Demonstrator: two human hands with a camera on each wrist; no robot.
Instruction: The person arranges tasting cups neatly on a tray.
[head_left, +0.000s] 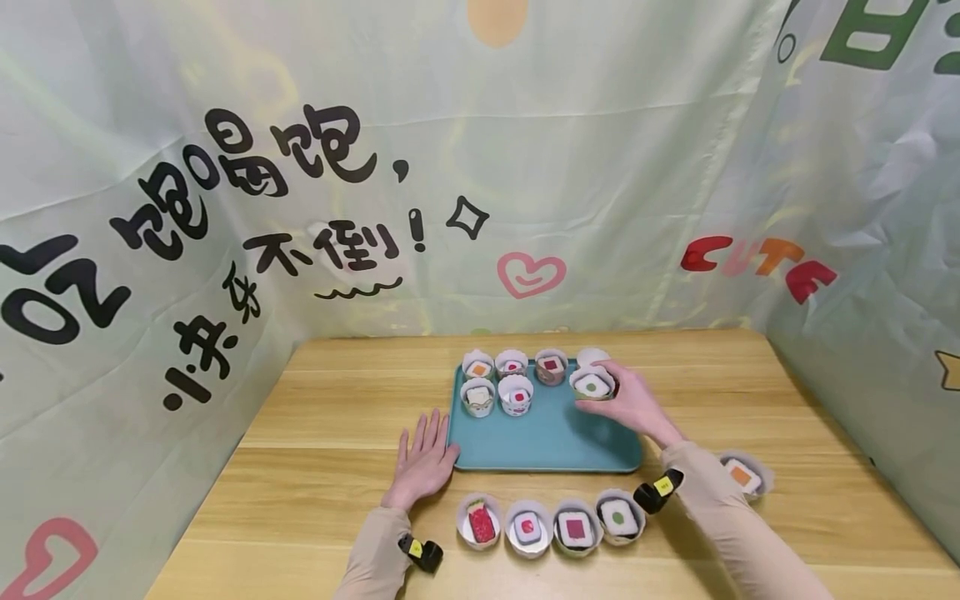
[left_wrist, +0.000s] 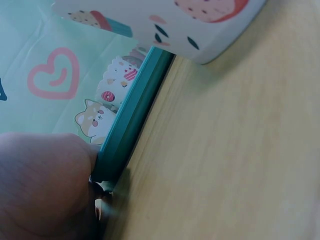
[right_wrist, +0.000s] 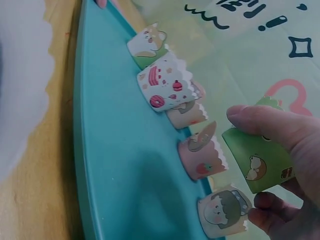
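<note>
My right hand (head_left: 633, 406) holds a paper baking cup (head_left: 591, 385) between thumb and fingers, above the back right of the blue tray (head_left: 536, 446). Inside is a white square piece with a green dot; the right wrist view shows the cup's green outside (right_wrist: 257, 155), printed with a small animal. Just behind it stands a pale cup (head_left: 592, 356), partly hidden. My left hand (head_left: 423, 468) lies with fingers spread on the table, its thumb at the tray's left front edge. Several filled cups sit at the tray's back left, among them one with an orange-centred piece (head_left: 477, 367).
In front of the tray several cups stand in a row, from one with a red piece (head_left: 480, 523) to one with a green-dotted piece (head_left: 619, 518). Beyond my right forearm is a cup with an orange-centred piece (head_left: 744, 475). A printed cloth (head_left: 600, 167) backs the wooden table (head_left: 337, 408).
</note>
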